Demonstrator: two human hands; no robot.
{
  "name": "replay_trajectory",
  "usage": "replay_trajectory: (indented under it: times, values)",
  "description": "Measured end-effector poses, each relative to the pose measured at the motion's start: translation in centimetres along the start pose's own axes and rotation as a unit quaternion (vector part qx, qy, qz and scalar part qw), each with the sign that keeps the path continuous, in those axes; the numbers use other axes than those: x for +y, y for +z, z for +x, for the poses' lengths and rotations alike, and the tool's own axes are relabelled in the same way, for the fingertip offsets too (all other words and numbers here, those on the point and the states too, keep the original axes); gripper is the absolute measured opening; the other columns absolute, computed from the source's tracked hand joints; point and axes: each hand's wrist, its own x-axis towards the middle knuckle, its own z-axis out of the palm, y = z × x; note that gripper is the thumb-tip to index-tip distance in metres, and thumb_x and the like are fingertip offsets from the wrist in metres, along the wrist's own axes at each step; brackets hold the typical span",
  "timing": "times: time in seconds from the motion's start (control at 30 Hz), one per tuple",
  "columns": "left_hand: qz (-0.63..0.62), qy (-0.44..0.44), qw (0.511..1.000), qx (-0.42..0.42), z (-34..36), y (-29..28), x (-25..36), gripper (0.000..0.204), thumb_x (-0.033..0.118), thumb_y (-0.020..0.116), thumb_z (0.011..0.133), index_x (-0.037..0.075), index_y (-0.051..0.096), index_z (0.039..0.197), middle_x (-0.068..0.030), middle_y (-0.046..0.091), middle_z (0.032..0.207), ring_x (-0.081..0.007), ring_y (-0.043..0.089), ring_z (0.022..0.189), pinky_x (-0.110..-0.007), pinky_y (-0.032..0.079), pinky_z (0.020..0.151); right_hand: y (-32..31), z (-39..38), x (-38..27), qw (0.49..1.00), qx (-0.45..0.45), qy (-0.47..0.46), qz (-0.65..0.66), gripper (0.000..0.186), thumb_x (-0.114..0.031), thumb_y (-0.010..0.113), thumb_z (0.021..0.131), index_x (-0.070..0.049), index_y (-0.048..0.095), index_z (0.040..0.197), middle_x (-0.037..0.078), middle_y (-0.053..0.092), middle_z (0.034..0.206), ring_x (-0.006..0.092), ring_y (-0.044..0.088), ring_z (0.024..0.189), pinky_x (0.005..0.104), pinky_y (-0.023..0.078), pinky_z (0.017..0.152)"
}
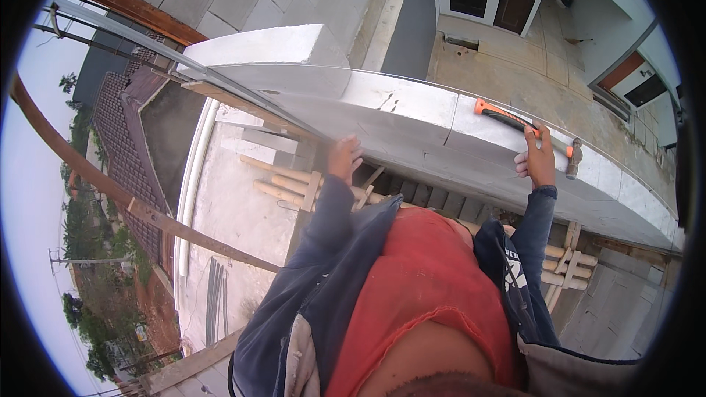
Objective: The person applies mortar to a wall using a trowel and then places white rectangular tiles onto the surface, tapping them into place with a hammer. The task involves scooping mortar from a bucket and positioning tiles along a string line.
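A hammer [521, 120] with an orange and black handle lies along the top of the white block wall [419, 100], its metal head toward the right. My right hand [540, 156] is over the wall's near edge, with fingertips closed on the handle close to the head; the other fingers are bent against the wall face. My left hand [344, 159] is by the wall's near face, beside the lower end of a long grey metal bar [257, 100]. Its fingers are slightly bent and apart, with no object visible in them. Whether it touches the bar is unclear.
A thin string line runs along the wall's top edge. One raised block [257, 48] stands on the wall at left. Bamboo poles [283, 176] and a deep gap lie below me. A wooden beam [198, 235] crosses at left. Beyond the wall is a lower floor [507, 66] with doors.
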Motion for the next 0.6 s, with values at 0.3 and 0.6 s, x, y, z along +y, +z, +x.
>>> replay_trajectory:
  times: [0.3,0.6]
  values:
    - [0.048,-0.075,0.991,0.1,-6.0,-6.5,-5.7,0.048,0.046,0.061,0.105,0.019,0.06,0.144,-0.005,0.065,0.142,-0.0203,0.066,0.117,-0.04,0.05,0.098,0.7,1.3,1.7,0.999,0.004,-0.029,0.027,0.031,-0.036,0.069,0.107,-0.012,0.051,0.114,0.008,0.067,0.072,0.016,0.064,0.053,0.0302,0.052,0.047]
    - [-0.028,0.04,0.977,0.21,-4.7,-14.0,2.2,0.076,0.062,0.063,0.1,0.018,0.044,0.159,-0.0126,0.057,0.152,-0.0313,0.054,0.139,-0.053,0.044,0.108,4.6,-4.6,6.9,0.89,0.116,-0.07,0.436,0.027,-0.014,0.058,0.11,-0.017,0.043,0.132,0.011,0.066,0.121,0.0114,0.059,0.069,0.0237,0.051,0.057]
